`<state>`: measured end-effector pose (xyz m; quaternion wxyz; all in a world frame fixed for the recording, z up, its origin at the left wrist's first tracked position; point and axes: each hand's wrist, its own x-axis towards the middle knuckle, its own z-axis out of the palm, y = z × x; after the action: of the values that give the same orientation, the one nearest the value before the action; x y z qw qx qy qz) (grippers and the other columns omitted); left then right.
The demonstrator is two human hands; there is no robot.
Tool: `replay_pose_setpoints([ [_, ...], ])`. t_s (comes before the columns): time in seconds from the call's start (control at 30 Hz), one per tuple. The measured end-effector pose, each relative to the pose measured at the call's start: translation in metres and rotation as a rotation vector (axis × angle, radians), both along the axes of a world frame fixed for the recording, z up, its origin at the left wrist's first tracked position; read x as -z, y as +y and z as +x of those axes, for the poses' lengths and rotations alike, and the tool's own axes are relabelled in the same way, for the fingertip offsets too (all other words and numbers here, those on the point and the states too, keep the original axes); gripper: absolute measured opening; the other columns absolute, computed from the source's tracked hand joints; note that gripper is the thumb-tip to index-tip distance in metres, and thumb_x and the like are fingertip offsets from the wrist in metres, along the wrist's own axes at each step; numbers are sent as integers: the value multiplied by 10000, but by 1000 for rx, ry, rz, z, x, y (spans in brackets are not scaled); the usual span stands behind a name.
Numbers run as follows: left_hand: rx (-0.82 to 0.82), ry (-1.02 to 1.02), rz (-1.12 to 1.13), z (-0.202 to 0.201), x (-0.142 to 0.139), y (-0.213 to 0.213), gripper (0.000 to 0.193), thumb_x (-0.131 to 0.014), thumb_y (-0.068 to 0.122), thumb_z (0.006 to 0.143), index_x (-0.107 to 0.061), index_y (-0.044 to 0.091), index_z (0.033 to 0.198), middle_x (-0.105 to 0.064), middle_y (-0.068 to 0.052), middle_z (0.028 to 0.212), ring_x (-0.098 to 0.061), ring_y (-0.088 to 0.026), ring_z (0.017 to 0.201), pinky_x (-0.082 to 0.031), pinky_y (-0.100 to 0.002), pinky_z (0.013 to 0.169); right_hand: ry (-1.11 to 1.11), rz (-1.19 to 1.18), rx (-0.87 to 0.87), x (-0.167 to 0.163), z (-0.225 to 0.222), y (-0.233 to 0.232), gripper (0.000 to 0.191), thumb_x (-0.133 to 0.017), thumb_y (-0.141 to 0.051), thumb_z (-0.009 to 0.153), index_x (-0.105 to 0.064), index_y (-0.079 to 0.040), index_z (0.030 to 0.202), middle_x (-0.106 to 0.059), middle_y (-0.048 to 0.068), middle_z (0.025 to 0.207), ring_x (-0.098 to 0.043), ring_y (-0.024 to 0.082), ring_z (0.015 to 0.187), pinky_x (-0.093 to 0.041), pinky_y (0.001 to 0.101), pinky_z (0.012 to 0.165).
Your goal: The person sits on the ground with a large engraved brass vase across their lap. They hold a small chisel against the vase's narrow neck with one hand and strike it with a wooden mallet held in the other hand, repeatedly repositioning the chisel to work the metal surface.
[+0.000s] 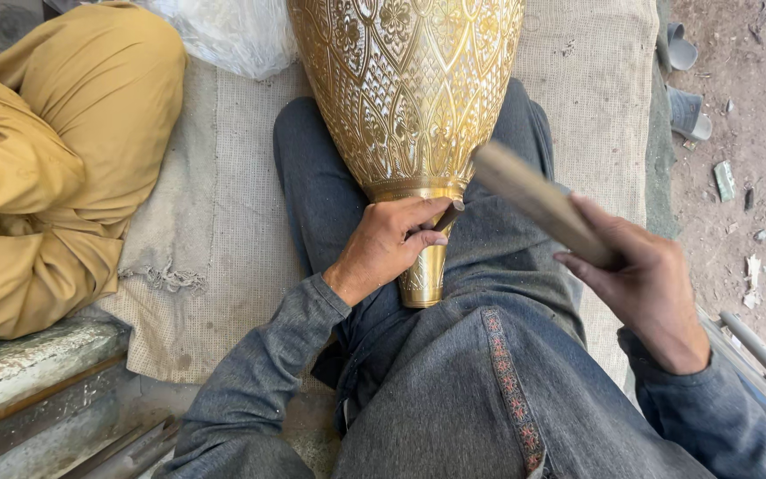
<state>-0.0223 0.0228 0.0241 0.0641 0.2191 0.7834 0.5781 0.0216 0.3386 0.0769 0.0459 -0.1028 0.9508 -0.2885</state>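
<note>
Brass, gleaming gold, fills the twelve o'clock of the view: a big engraved vase (pixel 405 89) lies neck-down across the person's lap, its swelling body running off the top edge and its slim neck (pixel 425 270) pointing toward six o'clock. Look at that surface, packed with cut flowers and pointed arches, matte in the chased parts and bright on the plain collar. It looks rigid and fairly heavy, a thing that would dent rather than bend, and the polished neck looks slippery; the narrow collar seems the sure place to grip it, with the legs cradling the belly. Left hand (pixel 385 248) is right there, curled against the neck and pinching a short dark punch (pixel 448 215) whose tip sits at the collar. Right hand (pixel 644 284), out at three o'clock, is closed around a flat wooden mallet (pixel 534 200) raised well clear of the punch. Underneath, grey trousers and a coarse woven mat (pixel 223 231). At nine o'clock a second person's mustard-yellow clothing (pixel 55 151); at one o'clock, grey sandals (pixel 684 80) on bare dirt.
</note>
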Motion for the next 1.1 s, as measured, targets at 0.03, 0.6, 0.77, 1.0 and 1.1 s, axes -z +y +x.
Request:
replay_pose_setpoints([
  [0.03, -14, -6, -14, 0, 1, 0, 451, -800, 96, 854, -672, 43, 1284, -760, -129, 1079, -774, -234, 928, -618, -333, 807, -5, -93, 49, -4, -2, -4, 773, -862, -171, 786, -560, -61, 1489, -747, 186, 1168, -742, 273, 972, -621, 395, 870],
  [0.6, -141, -119, -27, 15, 16, 2, 445, -814, 146, 852, -690, 24, 1262, -765, -90, 970, -763, -177, 790, -632, -292, 699, -135, -121, -56, -50, -27, -25, 720, -815, -191, 819, -549, -180, 1488, -735, 128, 1169, -758, 175, 884, -642, 329, 735],
  [0.77, -204, -52, -10, 20, 15, 4, 437, -820, 134, 865, -684, 13, 1262, -755, -99, 986, -756, -167, 819, -625, -289, 709, -129, 102, -36, -59, -31, -33, 738, -828, -264, 779, -567, -179, 1464, -767, 139, 1040, -748, 201, 800, -604, 348, 687],
  [1.0, -288, -73, -4, 26, 17, 10, 450, -806, 137, 873, -675, 21, 1287, -753, -89, 973, -757, -151, 799, -647, -272, 701, 55, -263, -173, -61, -38, -31, 620, -753, -358, 896, -578, -199, 1469, -699, 140, 1227, -730, 218, 982, -617, 302, 805],
  [1.1, -310, -106, 18, 29, 18, 11, 451, -810, 128, 875, -683, 19, 1294, -741, -83, 928, -754, -150, 764, -647, -275, 683, -244, 261, -151, -61, -39, -33, 699, -838, -335, 794, -605, -231, 1445, -791, 89, 1024, -758, 213, 658, -621, 343, 626],
])
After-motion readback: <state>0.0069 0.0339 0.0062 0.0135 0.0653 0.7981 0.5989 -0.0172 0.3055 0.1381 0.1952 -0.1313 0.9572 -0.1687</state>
